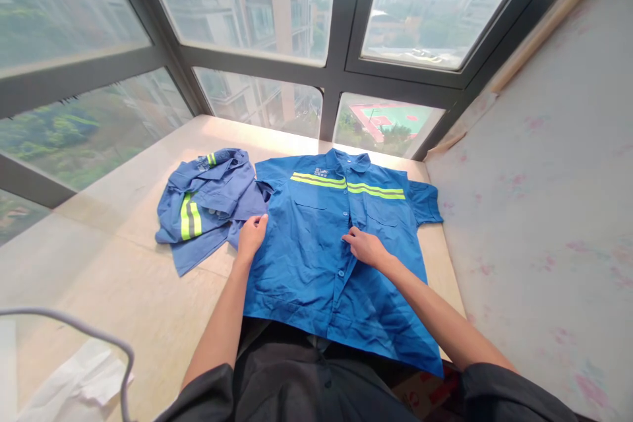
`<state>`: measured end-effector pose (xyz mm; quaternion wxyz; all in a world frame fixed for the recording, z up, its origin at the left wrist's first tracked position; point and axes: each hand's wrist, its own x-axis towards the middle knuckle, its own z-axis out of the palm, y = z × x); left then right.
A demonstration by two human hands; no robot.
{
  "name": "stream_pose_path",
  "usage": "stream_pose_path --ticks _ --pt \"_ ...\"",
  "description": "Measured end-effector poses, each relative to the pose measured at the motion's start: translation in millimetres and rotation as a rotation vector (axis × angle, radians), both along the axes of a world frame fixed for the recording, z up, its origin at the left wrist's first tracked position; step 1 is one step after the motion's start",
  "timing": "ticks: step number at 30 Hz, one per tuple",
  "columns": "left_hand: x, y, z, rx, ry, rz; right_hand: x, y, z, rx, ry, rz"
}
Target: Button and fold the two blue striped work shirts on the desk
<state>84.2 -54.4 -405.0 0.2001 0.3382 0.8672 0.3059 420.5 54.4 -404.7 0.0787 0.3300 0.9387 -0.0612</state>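
Observation:
A blue short-sleeved work shirt (301, 257) with yellow-green reflective stripes lies spread face up, collar toward the windows, its lower hem hanging past the near edge. My left hand (253, 235) is closed on the shirt's left side edge, thumb on top. At the middle of the front, my right hand (364, 245) pinches the edge of the button placket, between the buttons. The placket is partly parted there. Left of the spread shirt lies a second, crumpled blue work shirt (217, 194) with similar stripes, close to my left hand.
The pale wooden ledge (128, 290) runs beneath dark window frames (257, 60). A flowered wall (524, 211) bounds the right side. At the lower left are a grey cable (74, 322) and crumpled white paper (82, 379).

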Motion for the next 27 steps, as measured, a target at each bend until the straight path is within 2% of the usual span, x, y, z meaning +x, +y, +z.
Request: stream_pose_path --ticks 3,7,14,20,23,27 --pt "-12 13 5.5 -0.018 -0.028 -0.106 4 2 -4 0.041 0.060 -0.004" --pt "-21 20 2.4 -0.204 0.032 -0.249 6 5 -3 0.043 0.082 0.060" --pt "-18 12 -16.5 -0.262 0.113 -0.154 8 12 1 0.015 -0.012 0.094" --pt "-4 -1 -8.4 -0.375 0.193 -0.039 12 18 -3 0.062 0.054 0.144" --pt "-1 -12 -5.4 -0.287 0.405 -0.008 17 16 -9 0.111 0.122 0.147" --pt "-10 -37 -15.1 -0.195 0.623 -0.044 24 11 -19 0.138 0.192 0.135"
